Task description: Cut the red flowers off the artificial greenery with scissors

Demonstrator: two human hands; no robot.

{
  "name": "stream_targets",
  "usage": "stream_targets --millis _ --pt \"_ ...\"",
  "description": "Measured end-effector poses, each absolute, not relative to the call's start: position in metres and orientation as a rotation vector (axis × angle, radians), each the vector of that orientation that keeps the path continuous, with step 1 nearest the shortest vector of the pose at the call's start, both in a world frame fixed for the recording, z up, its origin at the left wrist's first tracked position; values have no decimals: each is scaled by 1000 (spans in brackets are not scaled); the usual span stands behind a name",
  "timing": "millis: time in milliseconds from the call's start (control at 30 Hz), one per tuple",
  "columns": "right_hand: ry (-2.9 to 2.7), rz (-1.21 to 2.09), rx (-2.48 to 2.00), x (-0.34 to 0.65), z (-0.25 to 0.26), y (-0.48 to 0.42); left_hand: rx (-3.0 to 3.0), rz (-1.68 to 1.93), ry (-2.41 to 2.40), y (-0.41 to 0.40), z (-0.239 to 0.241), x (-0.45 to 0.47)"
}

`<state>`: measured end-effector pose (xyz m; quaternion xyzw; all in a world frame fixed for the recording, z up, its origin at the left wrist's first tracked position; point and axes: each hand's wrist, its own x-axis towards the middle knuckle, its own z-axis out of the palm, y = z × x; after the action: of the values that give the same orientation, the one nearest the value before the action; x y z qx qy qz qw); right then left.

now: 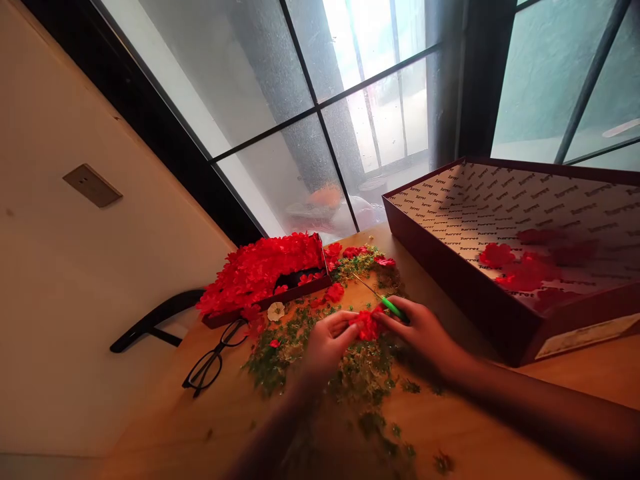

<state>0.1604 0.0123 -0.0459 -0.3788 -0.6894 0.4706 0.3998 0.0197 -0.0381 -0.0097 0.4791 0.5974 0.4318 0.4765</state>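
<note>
My left hand point(327, 341) pinches a crumpled red paper flower point(369, 325) from the left. My right hand point(420, 330) grips a green-handled tool point(393, 308) with a thin metal shaft, which points up and to the left, past the flower. Green dried moss point(363, 373) lies scattered on the wooden table point(465, 427) beneath both hands. Loose red blooms point(336, 292) and a white flower point(275, 311) lie among the moss. A shallow dark red box point(265, 300) packed with red flowers point(257, 270) stands just beyond my left hand.
Black-framed glasses point(213, 360) lie on the table's left side. At right, a large dark red box lid point(465, 267) with a printed lining holds several red flowers. A black chair back point(155, 320) stands by the table's left edge, below a window.
</note>
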Motion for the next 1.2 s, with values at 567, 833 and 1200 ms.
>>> stream_targets --millis 567,833,1200 --pt "-2254 789 -846 172 -51 4 988 1404 1561 -27 -17 -9" --pt "-2262 750 -884 171 -57 6 1128 1374 1647 -29 -16 -7" --pt "-2290 801 -926 170 -54 5 1597 1121 1621 -41 -9 12"
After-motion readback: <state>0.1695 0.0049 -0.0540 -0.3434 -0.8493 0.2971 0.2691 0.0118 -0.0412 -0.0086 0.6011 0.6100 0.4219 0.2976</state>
